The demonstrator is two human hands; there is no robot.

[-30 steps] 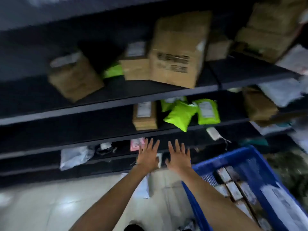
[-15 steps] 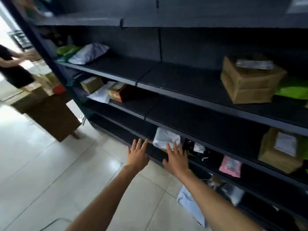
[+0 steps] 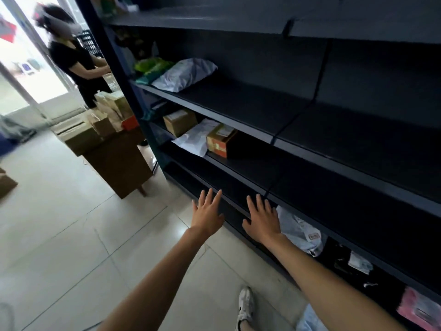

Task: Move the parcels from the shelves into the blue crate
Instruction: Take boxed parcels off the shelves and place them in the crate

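Observation:
My left hand [image 3: 207, 214] and my right hand [image 3: 262, 220] stretch forward, fingers spread, holding nothing, in front of the low shelves of a dark shelving unit [image 3: 274, 139]. A grey plastic parcel [image 3: 299, 231] lies on the low shelf just right of my right hand. Higher up, a grey bag parcel [image 3: 185, 74] and green bags [image 3: 152, 65] lie on one shelf. One shelf below lie a brown box [image 3: 179, 121], a white envelope [image 3: 196, 137] and an orange-brown box [image 3: 220, 139]. A pink parcel [image 3: 420, 311] shows at the bottom right. The blue crate is out of view.
Another person in a black top [image 3: 76, 65] stands at the shelving's left end by a wooden stand [image 3: 119, 163] stacked with cardboard boxes [image 3: 78, 137]. The light tiled floor [image 3: 59, 235] spreads to the left. My white shoe [image 3: 245, 306] is below.
My view has swung left along the shelving; the blue crate and the parcels near it have left the frame. Both hands stay open and outstretched.

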